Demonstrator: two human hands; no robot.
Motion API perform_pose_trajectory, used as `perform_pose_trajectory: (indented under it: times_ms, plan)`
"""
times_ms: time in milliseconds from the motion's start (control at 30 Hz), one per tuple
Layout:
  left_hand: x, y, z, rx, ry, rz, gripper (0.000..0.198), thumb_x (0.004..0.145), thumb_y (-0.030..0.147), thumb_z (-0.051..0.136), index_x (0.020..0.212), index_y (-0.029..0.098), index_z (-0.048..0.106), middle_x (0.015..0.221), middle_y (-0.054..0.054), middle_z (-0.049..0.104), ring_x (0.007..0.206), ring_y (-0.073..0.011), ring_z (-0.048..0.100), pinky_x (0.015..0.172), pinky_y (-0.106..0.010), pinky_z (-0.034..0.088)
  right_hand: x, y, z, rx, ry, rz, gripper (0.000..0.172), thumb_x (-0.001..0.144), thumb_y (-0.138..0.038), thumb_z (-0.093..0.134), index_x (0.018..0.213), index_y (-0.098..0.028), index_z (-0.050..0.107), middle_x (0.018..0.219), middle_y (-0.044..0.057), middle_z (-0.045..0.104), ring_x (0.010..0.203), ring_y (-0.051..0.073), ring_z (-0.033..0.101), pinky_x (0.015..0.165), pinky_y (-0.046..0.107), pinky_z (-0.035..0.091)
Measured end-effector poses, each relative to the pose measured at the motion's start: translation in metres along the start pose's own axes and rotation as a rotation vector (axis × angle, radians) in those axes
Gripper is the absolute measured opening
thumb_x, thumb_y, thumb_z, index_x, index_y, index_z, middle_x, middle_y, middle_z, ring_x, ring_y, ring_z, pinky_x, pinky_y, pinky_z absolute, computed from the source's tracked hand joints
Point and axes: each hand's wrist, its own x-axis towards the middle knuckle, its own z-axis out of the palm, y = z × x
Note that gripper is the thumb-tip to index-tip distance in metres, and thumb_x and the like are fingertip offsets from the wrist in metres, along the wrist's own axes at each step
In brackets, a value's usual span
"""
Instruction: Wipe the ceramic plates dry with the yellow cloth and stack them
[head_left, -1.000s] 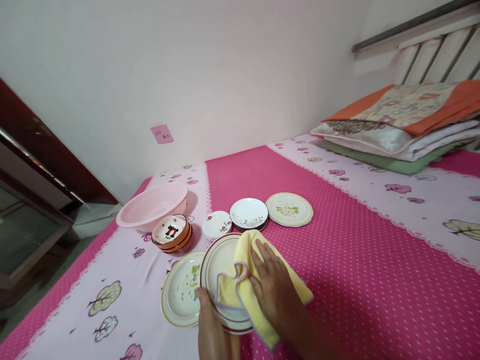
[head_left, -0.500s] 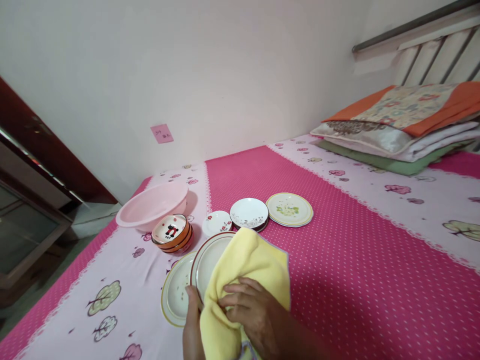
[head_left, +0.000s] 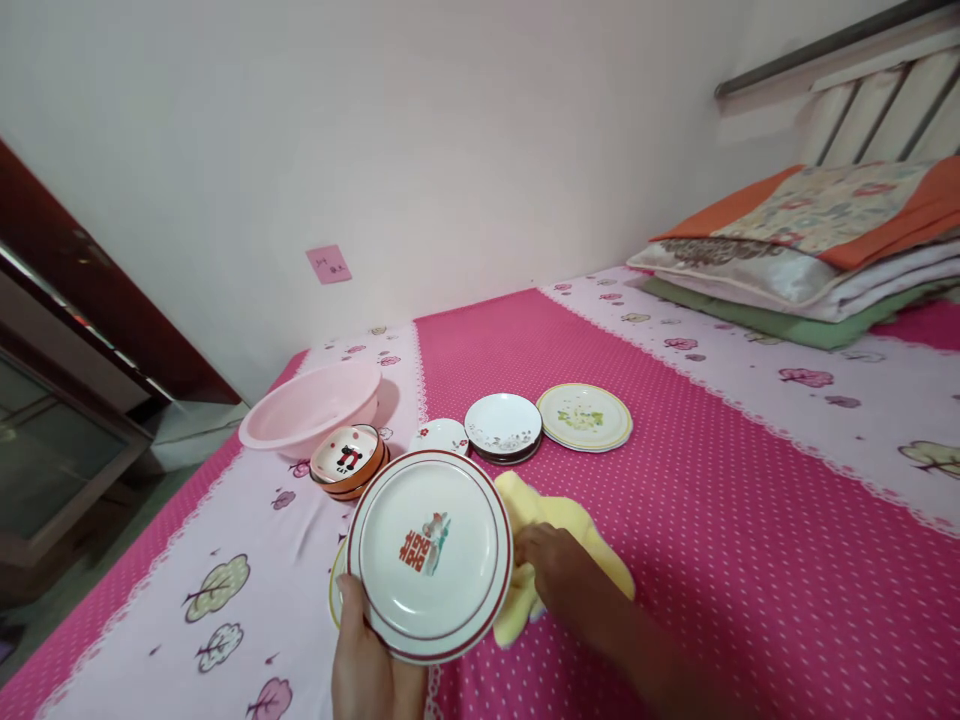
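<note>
My left hand [head_left: 367,650] grips the lower left rim of a white plate [head_left: 405,510], its thumb over the edge. The plate has a dark red rim band and a red and green motif in the middle, and it is tilted toward me. Just right of it, my right hand [head_left: 551,560] is closed on a bunched yellow cloth [head_left: 592,530]. Beneath the held plate, a yellow-rimmed plate [head_left: 337,590] lies on the bed, mostly hidden.
Behind the held plate stand a small flowered dish [head_left: 441,435], a stack of dark-edged dishes [head_left: 502,420], and yellow-rimmed plates [head_left: 585,415]. Orange cat bowls [head_left: 349,460] sit stacked by a pink basin [head_left: 307,405]. Folded bedding [head_left: 817,235] lies at the far right.
The yellow cloth has come off the plate's face and moved right with my right hand. The plate's whole face and its motif now show.
</note>
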Motion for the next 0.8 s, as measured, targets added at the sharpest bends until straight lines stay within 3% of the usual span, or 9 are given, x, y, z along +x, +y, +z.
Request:
perform_pose_trajectory:
  times_ms: [67, 167, 233, 300, 367, 433, 600, 700, 800]
  plan:
    - [-0.001, -0.001, -0.001, 0.004, -0.048, -0.001, 0.061, 0.097, 0.058, 0.048, 0.141, 0.019, 0.062, 0.132, -0.014, 0.069, 0.133, -0.0334, 0.056, 0.118, -0.048, 0.032, 0.003, -0.001, -0.005, 0.071, -0.039, 0.045, 0.023, 0.096, -0.024, 0.046, 0.091, -0.019, 0.067, 0.093, 0.008, 0.071, 0.089, 0.024, 0.064, 0.088, 0.042, 0.051]
    - [-0.001, -0.005, -0.001, 0.021, -0.086, 0.011, 0.059, 0.095, 0.059, 0.053, 0.142, 0.025, 0.062, 0.131, -0.011, 0.069, 0.134, -0.0315, 0.055, 0.119, -0.047, 0.029, 0.01, -0.01, -0.023, 0.302, 0.045, 0.161, 0.038, 0.103, -0.04, 0.038, 0.1, -0.018, 0.069, 0.094, 0.009, 0.071, 0.091, 0.023, 0.066, 0.085, 0.038, 0.052]
    - [0.0, -0.009, -0.001, 0.017, -0.058, 0.012, 0.057, 0.097, 0.055, 0.053, 0.144, 0.024, 0.059, 0.13, -0.01, 0.069, 0.137, -0.0297, 0.05, 0.12, -0.047, 0.027, 0.012, -0.017, -0.032, 0.493, 0.048, 0.216, 0.046, 0.104, -0.049, 0.035, 0.098, -0.019, 0.069, 0.075, 0.004, 0.065, 0.072, 0.019, 0.063, 0.07, 0.032, 0.051]
    - [0.003, -0.013, -0.003, -0.007, -0.066, -0.032, 0.058, 0.097, 0.055, 0.051, 0.144, 0.02, 0.059, 0.129, -0.012, 0.069, 0.14, -0.0294, 0.045, 0.121, -0.047, 0.025, 0.011, -0.022, -0.036, 0.654, -0.05, 0.262, 0.044, 0.102, -0.054, 0.041, 0.089, -0.02, 0.066, 0.059, -0.002, 0.054, 0.054, 0.015, 0.052, 0.055, 0.026, 0.043]
    - [0.005, -0.016, -0.006, -0.044, -0.142, -0.099, 0.059, 0.096, 0.057, 0.052, 0.142, 0.02, 0.061, 0.131, -0.012, 0.068, 0.142, -0.0293, 0.042, 0.121, -0.046, 0.023, 0.01, -0.024, -0.035, 0.764, -0.149, 0.321, 0.04, 0.097, -0.057, 0.05, 0.081, -0.022, 0.06, 0.054, -0.005, 0.05, 0.046, 0.012, 0.045, 0.048, 0.024, 0.035]
    - [0.008, -0.019, -0.01, -0.08, -0.251, -0.153, 0.058, 0.095, 0.059, 0.054, 0.139, 0.023, 0.064, 0.134, -0.011, 0.065, 0.143, -0.029, 0.04, 0.122, -0.046, 0.021, 0.009, -0.024, -0.032, 0.82, -0.184, 0.369, 0.038, 0.092, -0.058, 0.056, 0.08, -0.023, 0.058, 0.055, -0.004, 0.055, 0.045, 0.012, 0.047, 0.047, 0.023, 0.034]
    - [0.009, -0.023, -0.012, -0.173, -0.421, -0.196, 0.052, 0.098, 0.053, 0.051, 0.141, 0.027, 0.061, 0.14, -0.008, 0.061, 0.145, -0.0272, 0.037, 0.123, -0.045, 0.018, 0.01, -0.022, -0.031, 0.893, -0.11, 0.369, 0.034, 0.09, -0.055, 0.061, 0.083, -0.021, 0.065, 0.06, -0.002, 0.06, 0.05, 0.014, 0.054, 0.049, 0.023, 0.042]
    - [0.007, -0.024, -0.01, -0.146, -0.399, -0.205, 0.049, 0.1, 0.046, 0.052, 0.145, 0.028, 0.057, 0.142, -0.008, 0.06, 0.142, -0.0273, 0.043, 0.123, -0.045, 0.021, 0.012, -0.019, -0.034, 0.932, -0.057, 0.385, 0.033, 0.089, -0.052, 0.064, 0.085, -0.019, 0.068, 0.06, -0.003, 0.059, 0.049, 0.013, 0.052, 0.046, 0.022, 0.041]
    - [0.012, -0.024, -0.013, -0.086, -0.297, -0.242, 0.039, 0.098, 0.028, 0.058, 0.137, 0.027, 0.066, 0.134, -0.009, 0.069, 0.129, -0.026, 0.06, 0.12, -0.042, 0.033, 0.013, -0.009, -0.035, 0.97, 0.0, 0.452, 0.033, 0.087, -0.05, 0.067, 0.087, -0.017, 0.069, 0.059, -0.005, 0.058, 0.047, 0.011, 0.049, 0.044, 0.02, 0.039]
